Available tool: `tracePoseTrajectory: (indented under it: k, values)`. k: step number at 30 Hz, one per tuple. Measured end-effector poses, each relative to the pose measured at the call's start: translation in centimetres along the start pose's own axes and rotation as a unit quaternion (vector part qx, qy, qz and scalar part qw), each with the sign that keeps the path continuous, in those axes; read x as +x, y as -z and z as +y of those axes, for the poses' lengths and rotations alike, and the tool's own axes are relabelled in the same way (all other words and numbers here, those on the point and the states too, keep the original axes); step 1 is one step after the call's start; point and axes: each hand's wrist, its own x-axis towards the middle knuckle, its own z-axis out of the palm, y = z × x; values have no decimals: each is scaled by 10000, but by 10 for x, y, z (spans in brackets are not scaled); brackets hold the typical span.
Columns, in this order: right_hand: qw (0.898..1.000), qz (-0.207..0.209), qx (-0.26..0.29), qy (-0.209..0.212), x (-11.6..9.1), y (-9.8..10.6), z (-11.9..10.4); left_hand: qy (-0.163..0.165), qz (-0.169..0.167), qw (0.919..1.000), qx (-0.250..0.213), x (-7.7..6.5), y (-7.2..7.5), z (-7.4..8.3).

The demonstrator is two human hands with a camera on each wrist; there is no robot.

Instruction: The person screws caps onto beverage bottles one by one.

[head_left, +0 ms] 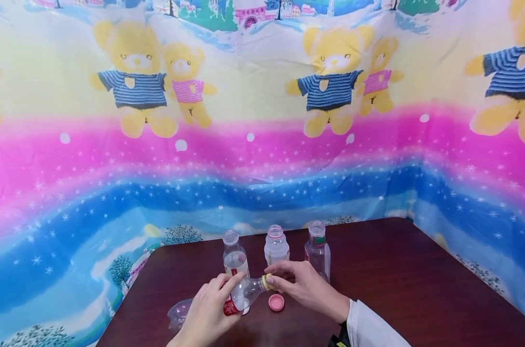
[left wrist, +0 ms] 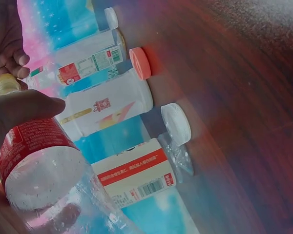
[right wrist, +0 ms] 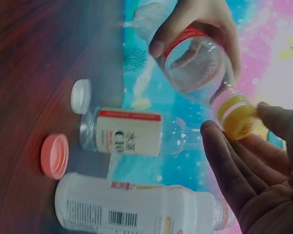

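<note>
My left hand [head_left: 210,306] grips a clear plastic bottle [head_left: 252,291] with a red label, its fingers wrapped round the body. The bottle lies tilted in the air, neck toward the right, and looks empty. On its neck sits a yellow cap [right wrist: 239,117]. My right hand [head_left: 307,286] pinches this cap between thumb and fingers. Below the hands, a pink-red cap [head_left: 276,302] lies on the table. A white cap [right wrist: 81,96] lies near it, mostly covered by the held bottle in the head view.
Three uncapped bottles stand in a row behind the hands: a clear one with a cream label [head_left: 236,262], a whitish one [head_left: 276,249] and a clear one with a green neck band [head_left: 317,255]. Another white cap [left wrist: 111,18] lies by the last. A patterned curtain [head_left: 245,159] borders the dark table [head_left: 397,279].
</note>
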Motion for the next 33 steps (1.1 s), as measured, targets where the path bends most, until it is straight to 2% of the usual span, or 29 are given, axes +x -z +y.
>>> tracePoseTrajectory:
  k: [3,8,10,13,17,22,27,33]
  values:
    - [9994,-29,-202,282,0,1,2,98,-106,9999,-72,0,-1,0]
    - [9926,-224,-534,1063,-1,1,1,201,-214,9994,-156,-1,0,0]
    - [9919,-227,-500,1147,-1,1,0,158,-184,9996,-161,0,0,0]
    - [9940,-185,-218,1052,1,0,-1,54,-96,9998,-150,2,1,-1]
    - [9980,-192,154,584,1,1,0,-91,17,10000,-35,4,3,-3]
    - [9997,-170,82,146,1,2,1,-261,30,9997,23,4,3,-3]
    - [9998,-12,119,163,-1,3,3,-165,-24,9999,-45,5,4,-1]
    - [9967,43,370,717,-2,4,6,-116,-70,9999,-57,6,5,-1]
